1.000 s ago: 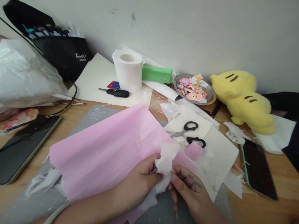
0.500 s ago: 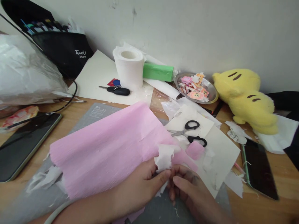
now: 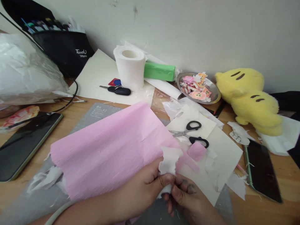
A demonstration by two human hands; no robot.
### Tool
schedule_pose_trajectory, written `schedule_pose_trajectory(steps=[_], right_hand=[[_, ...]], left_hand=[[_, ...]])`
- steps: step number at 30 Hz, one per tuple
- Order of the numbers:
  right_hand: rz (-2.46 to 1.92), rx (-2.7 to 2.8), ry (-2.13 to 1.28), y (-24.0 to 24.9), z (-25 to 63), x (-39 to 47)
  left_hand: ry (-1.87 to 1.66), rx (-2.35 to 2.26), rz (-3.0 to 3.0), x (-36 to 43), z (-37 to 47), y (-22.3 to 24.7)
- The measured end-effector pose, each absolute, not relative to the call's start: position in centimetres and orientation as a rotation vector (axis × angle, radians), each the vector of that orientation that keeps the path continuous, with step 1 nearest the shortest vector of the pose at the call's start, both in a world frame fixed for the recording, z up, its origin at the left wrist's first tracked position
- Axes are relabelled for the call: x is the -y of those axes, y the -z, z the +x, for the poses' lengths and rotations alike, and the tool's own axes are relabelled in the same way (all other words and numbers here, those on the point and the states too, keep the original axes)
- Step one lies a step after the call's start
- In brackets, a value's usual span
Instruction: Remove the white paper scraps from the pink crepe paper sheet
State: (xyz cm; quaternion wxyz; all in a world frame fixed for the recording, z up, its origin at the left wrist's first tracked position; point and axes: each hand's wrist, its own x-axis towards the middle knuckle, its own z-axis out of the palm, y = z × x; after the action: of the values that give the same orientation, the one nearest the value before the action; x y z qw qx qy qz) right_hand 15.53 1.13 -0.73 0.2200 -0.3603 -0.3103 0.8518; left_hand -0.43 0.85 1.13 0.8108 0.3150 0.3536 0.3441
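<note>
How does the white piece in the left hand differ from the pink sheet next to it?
The white piece is small, while the pink sheet is far larger. The white piece is gripped by the left hand, whereas the pink sheet lies spread over the grey mat. The white piece has a ragged top edge; the pink sheet's upper edge runs fairly straight. Both look thin and papery.

The wooden worktop (image 3: pixel 266 215) supports a grey mat (image 3: pixel 92 115) at 6 o'clock, one phone (image 3: pixel 30 147) at 9 o'clock, a second phone (image 3: pixel 262 170) at 4 o'clock and a cream sheet (image 3: pixel 95 78) at 10 o'clock.
</note>
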Motion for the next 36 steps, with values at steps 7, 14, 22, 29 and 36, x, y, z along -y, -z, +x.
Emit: schedule_pose_trajectory(steps=[7,14,22,29,36], right_hand=[[-0.845,0.625,-2.434,1.1,15.5,-1.0],[-0.583,0.647,-2.418,0.8,14.9,-0.9],[-0.793,0.546,-2.352,-0.4,15.6,-1.9],[-1.022,0.921,-2.288,0.1,15.4,-1.6],[-0.886,0.849,-2.354,1.1,15.0,-0.4]], left_hand=[[-0.773,-0.701,0.551,-0.9,-0.4,-1.2],[-0.78,-0.614,0.426,-1.0,-0.8,-1.4],[-0.92,-0.702,0.517,-1.3,-0.6,-1.8],[-0.778,-0.902,0.72,-0.7,-0.3,-1.4],[-0.82,-0.794,0.524,-0.1,-0.1,-1.5]])
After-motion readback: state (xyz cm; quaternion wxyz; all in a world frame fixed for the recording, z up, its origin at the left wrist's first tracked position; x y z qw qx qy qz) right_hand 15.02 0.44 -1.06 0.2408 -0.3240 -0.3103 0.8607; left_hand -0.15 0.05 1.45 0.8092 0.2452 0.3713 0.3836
